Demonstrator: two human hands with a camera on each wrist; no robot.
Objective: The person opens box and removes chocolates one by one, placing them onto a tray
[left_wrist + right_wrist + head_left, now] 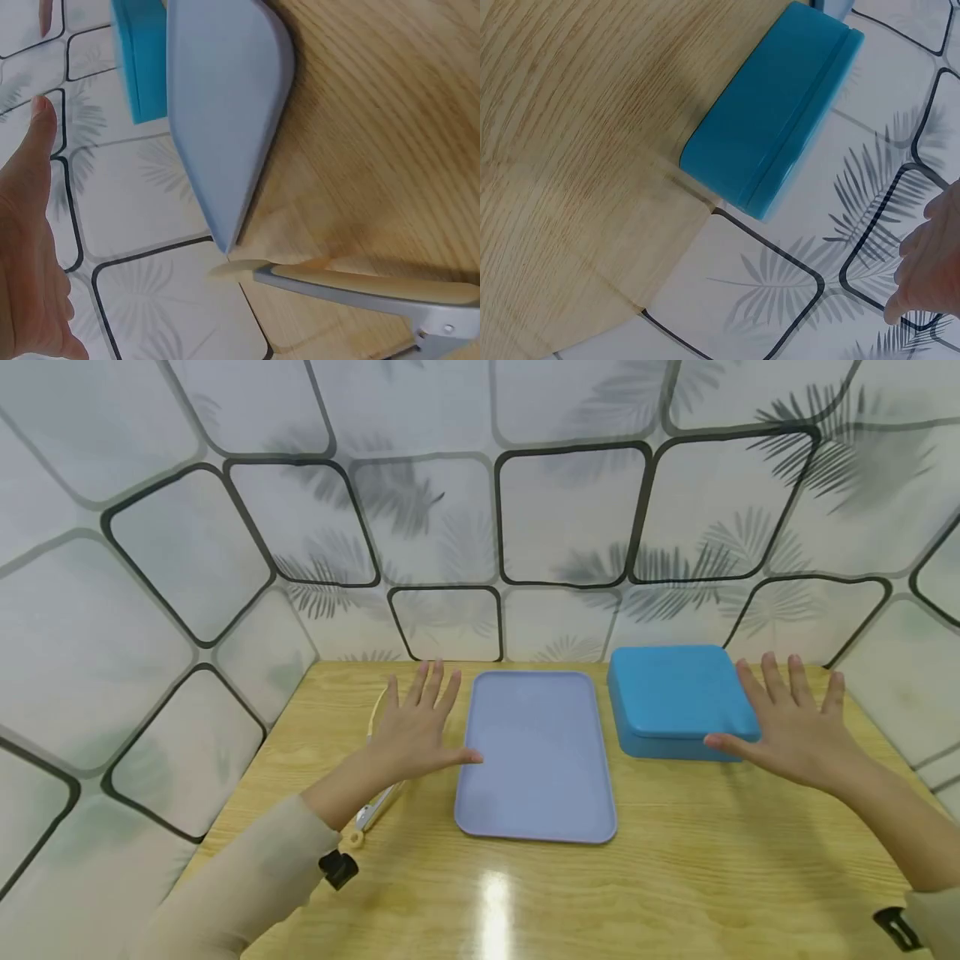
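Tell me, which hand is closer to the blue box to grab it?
Probably the right hand: it hovers open at the blue box. The left hand is beyond the tray.

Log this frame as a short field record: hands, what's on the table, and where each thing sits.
left hand: open, fingers spread, above the table's left side, over a tool
right hand: open, thumb at the box's right edge
tray: lilac, empty, centre
blue box: lidded, right of the tray, apart from it
tool: wood and metal handle, left of the tray; kind unclear
table: light wood
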